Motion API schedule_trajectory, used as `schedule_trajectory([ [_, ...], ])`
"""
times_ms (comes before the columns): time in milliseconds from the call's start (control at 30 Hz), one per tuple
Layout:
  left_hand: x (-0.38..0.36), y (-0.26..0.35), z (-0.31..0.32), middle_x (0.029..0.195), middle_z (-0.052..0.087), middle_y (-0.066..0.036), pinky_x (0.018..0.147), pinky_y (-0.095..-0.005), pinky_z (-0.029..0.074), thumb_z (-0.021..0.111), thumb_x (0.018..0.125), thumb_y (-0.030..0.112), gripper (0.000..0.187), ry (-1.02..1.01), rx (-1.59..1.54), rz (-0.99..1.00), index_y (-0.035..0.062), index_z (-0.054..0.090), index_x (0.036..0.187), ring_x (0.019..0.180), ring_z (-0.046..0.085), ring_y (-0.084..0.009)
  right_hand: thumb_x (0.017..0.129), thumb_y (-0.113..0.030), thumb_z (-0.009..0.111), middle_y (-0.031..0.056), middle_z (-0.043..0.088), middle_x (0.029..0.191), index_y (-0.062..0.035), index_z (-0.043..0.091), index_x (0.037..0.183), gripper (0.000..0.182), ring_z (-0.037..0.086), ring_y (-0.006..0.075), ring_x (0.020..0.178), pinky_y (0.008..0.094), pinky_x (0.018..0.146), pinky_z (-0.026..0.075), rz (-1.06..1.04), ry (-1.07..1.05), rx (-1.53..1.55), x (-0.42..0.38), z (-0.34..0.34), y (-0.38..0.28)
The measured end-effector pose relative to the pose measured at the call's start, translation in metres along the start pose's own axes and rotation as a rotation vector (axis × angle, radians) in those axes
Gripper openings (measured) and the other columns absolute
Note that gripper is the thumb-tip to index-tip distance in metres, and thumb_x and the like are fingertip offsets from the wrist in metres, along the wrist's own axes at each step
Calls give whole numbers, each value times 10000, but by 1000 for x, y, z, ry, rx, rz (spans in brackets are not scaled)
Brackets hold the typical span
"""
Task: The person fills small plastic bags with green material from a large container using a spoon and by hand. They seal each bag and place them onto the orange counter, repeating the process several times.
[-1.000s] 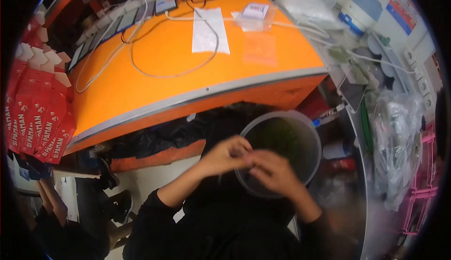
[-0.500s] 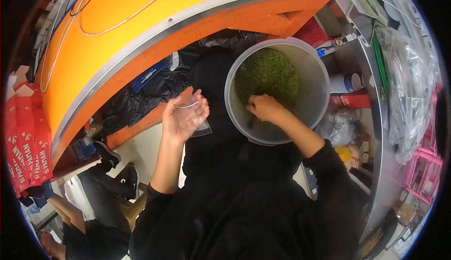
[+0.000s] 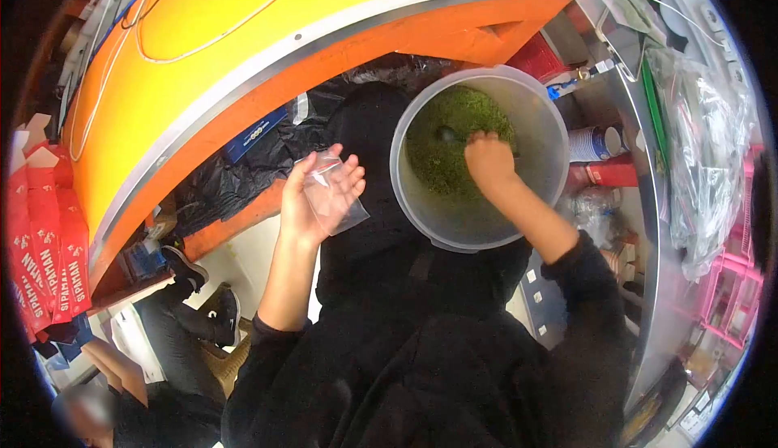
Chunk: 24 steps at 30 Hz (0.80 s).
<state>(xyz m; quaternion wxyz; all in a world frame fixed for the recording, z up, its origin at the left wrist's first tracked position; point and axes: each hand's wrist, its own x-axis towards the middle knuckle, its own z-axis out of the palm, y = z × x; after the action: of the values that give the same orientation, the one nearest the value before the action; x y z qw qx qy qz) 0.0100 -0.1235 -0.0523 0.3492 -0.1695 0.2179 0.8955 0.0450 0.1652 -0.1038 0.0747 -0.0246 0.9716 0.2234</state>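
A small clear zip bag [image 3: 339, 202] lies across the palm of my left hand [image 3: 312, 197], held by the thumb and fingers left of the bucket. My right hand [image 3: 491, 163] reaches into a large translucent bucket [image 3: 413, 209], its fingers closed on the handle of a spoon [image 3: 446, 134]. The dark bowl of the spoon rests on the chopped green herbs [image 3: 438, 164] that cover the bucket's bottom. Part of the handle is hidden by my fingers.
An orange-edged yellow counter [image 3: 219, 43] curves ahead. Red boxes [image 3: 57, 245] stand at far left, near a seated person [image 3: 162, 407]. Stacked cups [image 3: 592, 143], a metal shelf edge [image 3: 648, 205], plastic bags [image 3: 701, 156] and a pink rack [image 3: 733, 294] are on the right.
My right hand has moved up and right within the bucket, and the spoon's bowl now shows. The bag in my left hand hangs further down and to the right.
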Motion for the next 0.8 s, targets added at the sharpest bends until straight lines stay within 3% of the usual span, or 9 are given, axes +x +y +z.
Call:
schedule_trajectory([
  [100, 0, 4, -13, 984, 585, -122, 911, -411, 443, 534, 872, 367, 477, -64, 39, 16, 9, 497, 1185, 955, 567, -277, 780, -118, 582, 104, 644, 893, -57, 703, 801, 137, 638, 243, 832, 334, 644, 542, 127, 114, 98, 12, 2, 10],
  [200, 6, 4, -13, 971, 581, -118, 917, -413, 443, 519, 879, 371, 492, -123, 50, 11, -17, 492, 1182, 945, 569, -275, 776, -100, 583, 131, 668, 907, -52, 700, 821, 134, 662, 257, 851, 345, 666, 548, -130, -390, 262, -5, -11, 4],
  [233, 5, 3, -9, 971, 580, -118, 917, -414, 443, 519, 878, 366, 495, -119, 64, 21, -23, 489, 1183, 945, 568, -274, 776, -77, 570, 134, 678, 903, -39, 697, 825, 141, 668, 275, 857, 381, 668, 548, -150, -323, 327, -20, -15, -2],
  [267, 3, 2, -8, 971, 579, -118, 917, -414, 444, 520, 878, 362, 498, -111, 76, 31, -29, 486, 1185, 944, 567, -273, 775, -63, 551, 149, 674, 905, -23, 690, 856, 166, 661, 301, 860, 398, 682, 540, -150, -463, 405, -26, -19, -4],
  [333, 6, 0, -9, 969, 584, -122, 917, -413, 445, 521, 877, 362, 509, -92, 96, 67, -39, 484, 1189, 945, 573, -277, 814, -71, 524, 181, 663, 920, -20, 673, 922, 191, 650, 323, 875, 401, 726, 520, -72, -473, 662, -38, -27, -1],
  [433, 10, -6, 4, 963, 591, -128, 916, -409, 448, 519, 878, 354, 515, -64, 171, 87, -49, 483, 1198, 946, 584, -283, 864, -94, 491, 162, 652, 815, -31, 649, 963, 197, 646, 262, 765, 359, 697, 489, -87, -210, 1284, -46, -9, 6],
  [533, 15, -10, 12, 956, 599, -124, 911, -403, 452, 507, 893, 364, 517, -79, 244, 111, -51, 487, 1201, 946, 596, -285, 907, -115, 486, 6, 510, 663, -17, 628, 937, 175, 461, 104, 607, 234, 589, 381, 75, -297, 1636, -51, -11, 12],
  [633, 17, -12, 15, 955, 592, -101, 892, -381, 451, 515, 900, 361, 482, -114, 320, 161, -31, 499, 1179, 928, 588, -252, 898, -122, 470, 32, 501, 633, -35, 632, 952, 192, 455, 99, 590, 259, 576, 387, 201, -228, 1743, -54, -12, 8],
  [800, 16, -15, 32, 941, 563, -43, 841, -295, 425, 581, 888, 274, 356, -153, 581, 293, 28, 513, 1137, 890, 555, -151, 901, -131, 480, 14, 493, 613, -37, 641, 960, 195, 436, 87, 547, 259, 529, 370, 128, -145, 1693, -60, -20, 5],
])
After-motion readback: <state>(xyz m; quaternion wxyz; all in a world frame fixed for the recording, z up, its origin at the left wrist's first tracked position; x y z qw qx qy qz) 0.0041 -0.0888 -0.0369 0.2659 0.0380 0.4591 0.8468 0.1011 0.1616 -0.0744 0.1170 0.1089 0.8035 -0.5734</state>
